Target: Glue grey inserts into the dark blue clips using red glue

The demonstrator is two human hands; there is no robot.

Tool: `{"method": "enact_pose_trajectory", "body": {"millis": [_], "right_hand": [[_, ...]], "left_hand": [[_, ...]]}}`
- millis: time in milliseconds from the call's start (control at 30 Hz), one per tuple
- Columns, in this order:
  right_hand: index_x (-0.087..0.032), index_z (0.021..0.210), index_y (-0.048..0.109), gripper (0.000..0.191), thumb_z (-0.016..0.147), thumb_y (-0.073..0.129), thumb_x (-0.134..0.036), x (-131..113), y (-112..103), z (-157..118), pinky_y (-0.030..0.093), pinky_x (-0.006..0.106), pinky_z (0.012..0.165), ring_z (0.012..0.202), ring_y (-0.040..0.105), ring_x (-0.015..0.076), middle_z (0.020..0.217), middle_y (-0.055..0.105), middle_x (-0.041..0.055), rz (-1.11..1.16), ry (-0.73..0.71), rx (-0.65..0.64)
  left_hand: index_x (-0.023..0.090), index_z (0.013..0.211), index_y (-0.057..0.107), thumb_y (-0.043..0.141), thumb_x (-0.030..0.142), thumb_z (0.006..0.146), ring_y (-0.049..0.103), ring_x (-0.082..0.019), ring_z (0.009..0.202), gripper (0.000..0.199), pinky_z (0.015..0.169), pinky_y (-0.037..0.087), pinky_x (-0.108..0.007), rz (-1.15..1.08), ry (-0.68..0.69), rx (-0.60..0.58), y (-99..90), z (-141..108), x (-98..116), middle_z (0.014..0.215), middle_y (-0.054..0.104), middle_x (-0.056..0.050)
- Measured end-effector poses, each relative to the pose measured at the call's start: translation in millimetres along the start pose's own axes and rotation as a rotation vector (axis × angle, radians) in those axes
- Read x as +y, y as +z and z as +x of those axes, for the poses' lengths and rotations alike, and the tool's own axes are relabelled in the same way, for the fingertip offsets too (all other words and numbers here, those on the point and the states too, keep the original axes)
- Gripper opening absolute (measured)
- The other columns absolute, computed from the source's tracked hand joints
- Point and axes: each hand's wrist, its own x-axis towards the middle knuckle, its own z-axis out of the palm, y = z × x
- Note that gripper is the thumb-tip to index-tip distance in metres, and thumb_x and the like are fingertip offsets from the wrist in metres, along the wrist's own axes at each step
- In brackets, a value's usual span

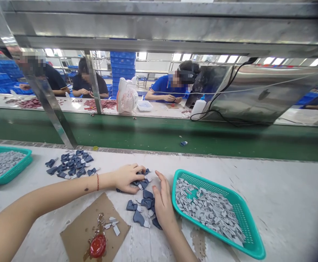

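Dark blue plastic parts (139, 218), some with pale grey pieces on them, lie in a loose cluster on the white table. My left hand (128, 178) rests palm down at the cluster's far side, fingers apart and curved over several parts, which it partly hides. Along the right side of the same cluster stands my right hand (162, 200), its fingers stretched out and its palm side against the parts. A second group of dark blue parts (71, 165) lies beyond my left forearm.
Teal baskets of small grey pieces stand right (253, 233) and far left (25, 167). Cardboard (74, 233) near me bears a red, wet-looking round object (97, 245) and grey pieces. A green conveyor belt (137, 133) runs behind; people work across it. A metal post (66, 131) rises left.
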Motion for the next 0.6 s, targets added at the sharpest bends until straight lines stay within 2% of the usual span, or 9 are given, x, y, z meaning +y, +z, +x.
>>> {"method": "enact_pose_trajectory", "body": {"millis": [67, 167, 233, 300, 400, 500, 600], "right_hand": [[-0.024, 0.138, 0.037, 0.046, 0.096, 0.031, -0.043, 0, 0, 0, 0.024, 0.055, 0.118, 0.138, 0.031, 0.0232, 0.145, 0.04, 0.0093, -0.013, -0.002, 0.018], [-0.025, 0.138, 0.038, 0.046, 0.096, 0.033, -0.045, 0, 1, -2, 0.023, 0.056, 0.118, 0.138, 0.03, 0.0237, 0.145, 0.04, 0.0089, -0.029, -0.003, 0.027], [-0.025, 0.137, 0.039, 0.046, 0.096, 0.033, -0.046, 1, 2, -2, 0.023, 0.056, 0.118, 0.138, 0.03, 0.0238, 0.144, 0.041, 0.0087, -0.029, 0.007, 0.031], [-0.025, 0.136, 0.039, 0.047, 0.096, 0.033, -0.047, 1, 1, -1, 0.025, 0.055, 0.118, 0.138, 0.031, 0.0236, 0.144, 0.041, 0.0092, -0.021, 0.024, 0.042], [-0.024, 0.136, 0.039, 0.047, 0.096, 0.033, -0.048, 1, 1, 1, 0.027, 0.053, 0.117, 0.137, 0.033, 0.0233, 0.143, 0.041, 0.0097, -0.005, 0.048, 0.056], [-0.024, 0.135, 0.04, 0.047, 0.095, 0.034, -0.049, 0, 0, 2, 0.029, 0.051, 0.117, 0.137, 0.035, 0.0234, 0.142, 0.042, 0.0099, 0.009, 0.061, 0.064], [-0.024, 0.134, 0.041, 0.048, 0.095, 0.035, -0.05, 1, 1, 1, 0.03, 0.051, 0.116, 0.136, 0.036, 0.024, 0.141, 0.043, 0.0104, 0.021, 0.072, 0.073]], "left_hand": [[0.019, 0.118, 0.059, 0.062, 0.04, 0.078, 0.058, -0.031, 0.097, 0.046, 0.084, 0.047, -0.042, 0.022, -0.022, -0.013, 0.5, 2, 2, 0.129, 0.054, -0.017], [0.026, 0.141, 0.042, 0.063, 0.056, 0.076, 0.053, -0.038, 0.111, 0.074, 0.089, 0.044, -0.049, 0.029, -0.025, 0.013, 3.0, 8, 1, 0.149, 0.035, -0.02], [0.03, 0.144, 0.039, 0.059, 0.066, 0.076, 0.049, -0.041, 0.117, 0.08, 0.09, 0.043, -0.052, 0.025, -0.024, 0.02, 5.2, 14, -3, 0.155, 0.028, -0.018], [0.03, 0.139, 0.046, 0.056, 0.068, 0.078, 0.05, -0.039, 0.114, 0.073, 0.09, 0.042, -0.049, 0.009, 0.004, 0.005, 6.6, 19, -6, 0.149, 0.039, -0.015], [0.023, 0.131, 0.053, 0.058, 0.062, 0.079, 0.055, -0.032, 0.102, 0.065, 0.087, 0.044, -0.042, -0.011, 0.059, -0.015, 6.0, 24, -8, 0.127, 0.057, -0.013], [0.018, 0.124, 0.054, 0.064, 0.056, 0.074, 0.056, -0.029, 0.091, 0.064, 0.079, 0.046, -0.04, 0.015, 0.054, -0.021, 3.7, 26, -5, 0.11, 0.062, -0.01], [0.018, 0.123, 0.051, 0.064, 0.052, 0.071, 0.057, -0.028, 0.086, 0.063, 0.073, 0.046, -0.039, 0.05, 0.053, -0.021, 2.0, 25, 1, 0.107, 0.061, -0.009]]}}
